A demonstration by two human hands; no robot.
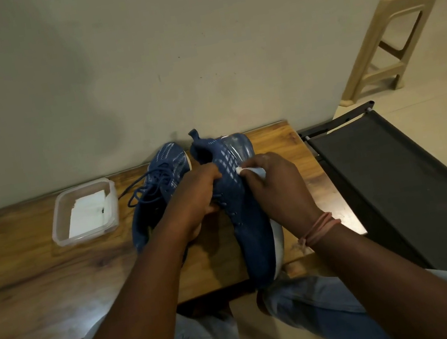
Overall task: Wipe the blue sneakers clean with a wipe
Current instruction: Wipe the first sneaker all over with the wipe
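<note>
Wooden tabletop (42,276): held blue mesh sneaker (250,224) tipped on its side near the right edge, pale sole facing right. Second sneaker (157,186) flat beside it. Left hand (192,201) grips its laces; right hand (275,187) pinches white wipe (249,170) against the mesh.

Wooden table (42,276) set against the wall carries a clear plastic container (58,223) of folded white wipes (88,214) at left-centre, and just to its right one laced blue sneaker (159,180) resting flat, toe toward the wall, laces trailing onto the wood.
</note>
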